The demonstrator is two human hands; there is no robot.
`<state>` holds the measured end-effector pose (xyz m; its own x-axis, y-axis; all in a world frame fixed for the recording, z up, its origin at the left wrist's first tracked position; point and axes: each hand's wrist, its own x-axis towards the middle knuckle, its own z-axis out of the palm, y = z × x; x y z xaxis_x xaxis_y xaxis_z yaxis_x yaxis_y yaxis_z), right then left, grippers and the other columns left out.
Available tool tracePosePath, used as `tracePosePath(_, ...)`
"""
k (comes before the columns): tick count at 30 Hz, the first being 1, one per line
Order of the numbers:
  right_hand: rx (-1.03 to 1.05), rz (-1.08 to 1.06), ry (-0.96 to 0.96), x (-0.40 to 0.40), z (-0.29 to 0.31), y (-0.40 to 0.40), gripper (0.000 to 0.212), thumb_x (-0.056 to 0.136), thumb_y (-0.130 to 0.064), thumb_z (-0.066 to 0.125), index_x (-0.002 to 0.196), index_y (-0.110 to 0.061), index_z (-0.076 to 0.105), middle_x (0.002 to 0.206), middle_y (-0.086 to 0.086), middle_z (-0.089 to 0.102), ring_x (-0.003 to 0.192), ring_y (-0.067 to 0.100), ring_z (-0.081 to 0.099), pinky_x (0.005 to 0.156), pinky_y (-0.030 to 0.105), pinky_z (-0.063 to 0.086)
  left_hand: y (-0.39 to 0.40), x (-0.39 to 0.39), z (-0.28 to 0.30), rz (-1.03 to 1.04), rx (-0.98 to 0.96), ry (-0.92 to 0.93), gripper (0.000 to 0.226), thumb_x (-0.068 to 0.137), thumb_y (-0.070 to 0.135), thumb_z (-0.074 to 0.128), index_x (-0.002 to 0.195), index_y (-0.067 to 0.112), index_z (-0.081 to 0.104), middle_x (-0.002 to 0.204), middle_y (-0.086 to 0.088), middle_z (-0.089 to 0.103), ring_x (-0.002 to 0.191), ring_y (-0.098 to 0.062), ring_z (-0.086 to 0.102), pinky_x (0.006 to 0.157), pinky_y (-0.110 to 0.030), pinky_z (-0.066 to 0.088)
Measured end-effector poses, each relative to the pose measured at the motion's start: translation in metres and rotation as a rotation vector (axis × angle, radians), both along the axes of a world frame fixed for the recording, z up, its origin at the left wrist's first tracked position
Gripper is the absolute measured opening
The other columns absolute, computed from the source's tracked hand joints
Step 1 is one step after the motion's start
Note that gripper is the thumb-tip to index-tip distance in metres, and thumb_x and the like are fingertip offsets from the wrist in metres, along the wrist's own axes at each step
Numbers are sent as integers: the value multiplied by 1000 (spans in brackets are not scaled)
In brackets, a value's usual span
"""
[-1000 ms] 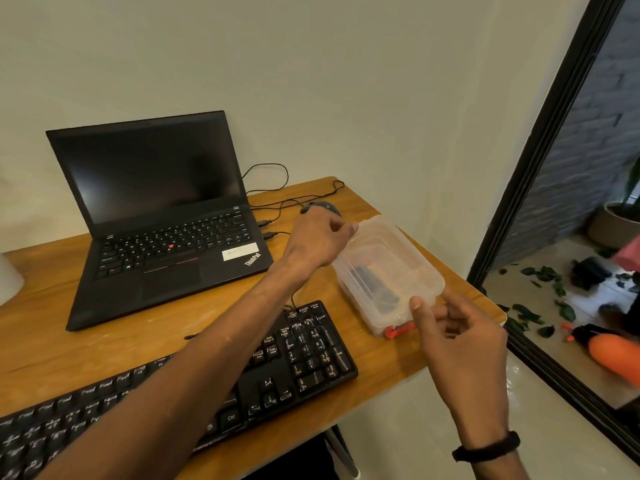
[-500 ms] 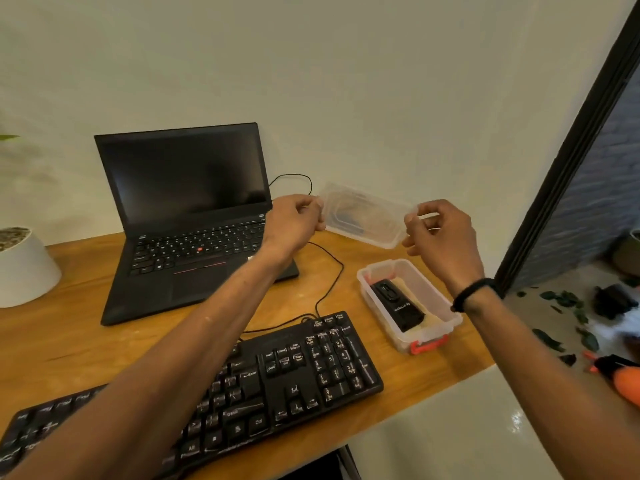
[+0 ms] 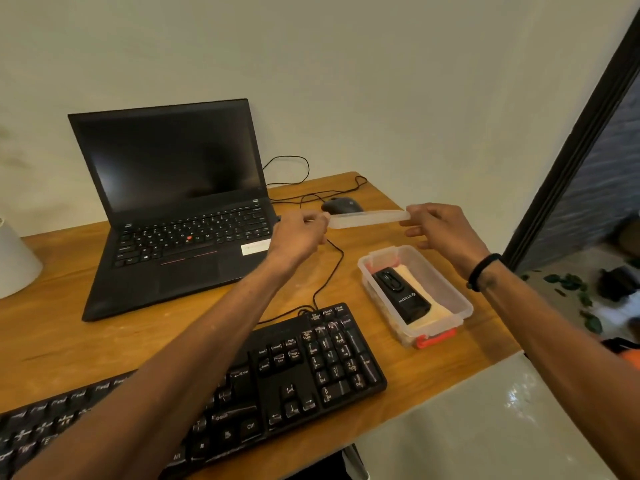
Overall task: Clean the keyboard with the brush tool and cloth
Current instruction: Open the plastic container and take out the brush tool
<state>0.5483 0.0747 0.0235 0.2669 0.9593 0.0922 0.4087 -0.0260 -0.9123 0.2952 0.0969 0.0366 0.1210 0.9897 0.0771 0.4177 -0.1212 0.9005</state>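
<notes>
Here, a person's two hands hold a clear plastic lid [image 3: 367,218] level above a wooden desk [image 3: 69,341], one hand at each end. The left hand [image 3: 300,233] pinches the lid's left end with curled fingers; the right hand [image 3: 441,233] grips the right end between thumb and forefinger, its other fingers loosely spread below. A black band [image 3: 483,271] circles the right wrist.

Below the right hand, an open clear plastic container [image 3: 446,289] with a red latch [image 3: 436,340] sits near the desk's right edge. Inside it lies a black brush tool [image 3: 401,295], resting on a pale folded cloth [image 3: 424,289].

The black keyboard [image 3: 311,368] lies across the front of the desk, just left of the container and apart from it, with the left forearm crossing above its middle keys. Its cable [image 3: 329,271] runs back toward an open black laptop [image 3: 173,209], whose screen is dark. A black mouse [image 3: 341,205] sits behind the raised lid, partly hidden by it, with thin wires looping near the wall.

At the far left edge, part of a white pot [image 3: 15,261] shows. To the right, beyond a dark door frame [image 3: 568,161], scattered green leaves [image 3: 568,282] lie on a pale floor.
</notes>
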Motion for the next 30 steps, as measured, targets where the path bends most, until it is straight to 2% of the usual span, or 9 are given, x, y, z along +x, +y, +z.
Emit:
tracePosePath(2, 59, -12, -12, 0, 4, -5, 31, 104, -42, 54, 117, -20, 71, 104, -3, 76, 94, 14, 74, 82, 36, 61, -1, -1, 3, -4, 5, -9, 19, 104, 35, 58, 116, 26, 70, 102, -6, 75, 99, -23, 73, 92, -51, 60)
tracePosePath(4, 88, -46, -11, 3, 7, -9, 26, 104, -41, 56, 113, -22, 70, 102, -3, 75, 93, 15, 74, 82, 37, 62, -2, 3, 7, 0, 16, -2, 41, 102, 32, 62, 140, 17, 59, 102, -2, 75, 96, -16, 73, 93, -46, 60)
tracePosePath(7, 11, -43, 8, 11, 7, -9, 24, 104, -40, 55, 108, -22, 69, 109, -1, 71, 99, 19, 71, 89, 43, 61, -5, 17, 10, -16, 5, 66, 52, 100, 26, 66, 148, 15, 51, 110, -5, 74, 98, -17, 72, 94, -44, 60)
tracePosePath(11, -149, -17, -11, 16, -7, 0, 43, 103, -51, 51, 93, -15, 72, 100, 3, 70, 92, 27, 66, 89, 40, 56, 11, 26, -16, 5, -78, 155, 56, 91, 34, 73, 142, 21, 55, 121, -11, 70, 107, -25, 69, 92, -49, 60)
tracePosePath(15, -176, -4, -89, 20, -20, 8, 50, 102, -54, 50, 86, -11, 69, 91, 9, 69, 84, 25, 58, 82, 41, 51, 11, 26, -21, -33, -57, 319, 47, 92, 39, 74, 134, 21, 63, 128, -5, 66, 118, -26, 63, 104, -43, 52)
tracePosePath(19, -47, -48, -268, 17, -9, -8, 36, 99, -40, 63, 122, -13, 69, 110, -3, 65, 101, 18, 62, 89, 31, 50, 8, 21, -21, -109, -32, 416, 44, 97, 37, 69, 135, 17, 65, 137, -7, 64, 124, -21, 60, 99, -34, 46)
tracePosePath(23, 68, 0, -433, 3, 11, -43, 35, 90, -42, 75, 117, -21, 72, 104, -6, 70, 89, 2, 63, 71, 15, 45, -3, 14, -20, -143, 58, 403, 31, 100, 35, 65, 123, 18, 73, 130, -2, 68, 107, -12, 59, 87, -29, 44)
tracePosePath(27, -122, 120, -684, -24, 20, -69, 44, 84, -50, 79, 116, -21, 71, 100, -6, 72, 87, 7, 64, 67, 18, 47, -21, 11, -22, -177, 152, 364, 25, 100, 33, 64, 117, 19, 76, 122, 3, 71, 97, -3, 59, 75, -19, 43)
tracePosePath(30, -186, 128, -874, -42, 16, -76, 59, 81, -58, 78, 126, -22, 67, 109, -4, 73, 97, 15, 67, 80, 33, 58, -32, 9, -24, -175, 204, 352, 23, 99, 36, 65, 113, 23, 77, 115, 7, 74, 95, 0, 63, 77, -19, 50)
